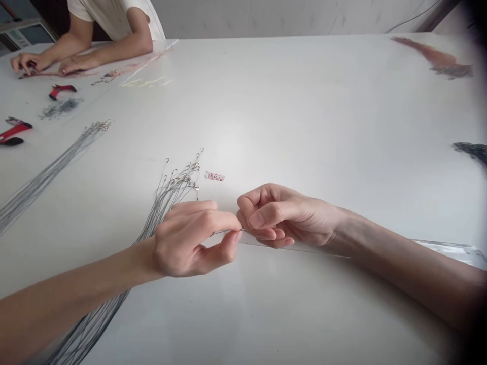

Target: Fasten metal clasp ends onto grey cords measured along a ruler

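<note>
The left hand point(190, 243) was closed in a pinch, thumb and fingertips gripping a thin grey line point(227, 232) just beside the right hand point(285, 215), which was curled shut with its thumb pressed on its fingers, though the line was too fine to tell whether that hand held it too. A bundle of small metal fishing hooks point(182, 177) on long grey lines lay on the white tabletop point(323, 126) beyond the left wrist, near a small paper label point(214, 176), and a clear plastic strip point(449, 249) ran beneath the right forearm. Farther left lay a second bundle of hooks point(49, 172) and red-handled pliers point(13, 132), while a co-worker's hands point(32, 63) worked at the far corner.
</note>
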`<state>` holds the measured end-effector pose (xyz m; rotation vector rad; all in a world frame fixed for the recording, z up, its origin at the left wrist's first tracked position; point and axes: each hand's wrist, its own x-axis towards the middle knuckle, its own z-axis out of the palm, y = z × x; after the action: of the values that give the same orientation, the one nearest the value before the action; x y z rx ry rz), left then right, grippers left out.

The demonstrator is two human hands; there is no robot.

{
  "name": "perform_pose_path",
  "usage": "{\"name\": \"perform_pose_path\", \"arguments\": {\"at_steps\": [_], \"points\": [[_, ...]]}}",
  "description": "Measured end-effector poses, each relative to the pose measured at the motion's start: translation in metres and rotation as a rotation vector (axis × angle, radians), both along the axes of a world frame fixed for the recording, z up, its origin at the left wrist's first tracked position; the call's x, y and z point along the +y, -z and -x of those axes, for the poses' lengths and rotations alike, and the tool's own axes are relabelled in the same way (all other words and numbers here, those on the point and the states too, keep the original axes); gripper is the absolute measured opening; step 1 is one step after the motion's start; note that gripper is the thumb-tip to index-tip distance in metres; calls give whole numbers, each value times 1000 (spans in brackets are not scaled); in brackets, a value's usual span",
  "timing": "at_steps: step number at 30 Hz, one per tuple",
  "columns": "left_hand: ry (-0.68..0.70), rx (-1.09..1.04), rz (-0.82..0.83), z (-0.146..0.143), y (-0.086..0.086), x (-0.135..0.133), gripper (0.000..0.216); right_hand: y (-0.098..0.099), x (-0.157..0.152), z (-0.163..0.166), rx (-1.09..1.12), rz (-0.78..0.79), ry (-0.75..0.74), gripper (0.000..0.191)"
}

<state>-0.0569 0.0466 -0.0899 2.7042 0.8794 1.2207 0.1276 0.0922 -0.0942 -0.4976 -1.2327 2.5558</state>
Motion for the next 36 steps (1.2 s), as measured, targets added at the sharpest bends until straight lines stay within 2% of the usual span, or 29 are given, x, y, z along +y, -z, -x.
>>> {"name": "perform_pose_path", "arguments": {"at_steps": [9, 20, 36], "points": [[44, -7, -72, 0, 0, 2, 17, 5, -1, 1, 13, -60, -5, 20], [73, -21, -73, 1, 3, 1, 14, 6, 1, 0, 6, -79, -19, 23], [6, 36, -50, 1, 1, 0, 17, 8, 0, -1, 34, -73, -22, 23]]}}
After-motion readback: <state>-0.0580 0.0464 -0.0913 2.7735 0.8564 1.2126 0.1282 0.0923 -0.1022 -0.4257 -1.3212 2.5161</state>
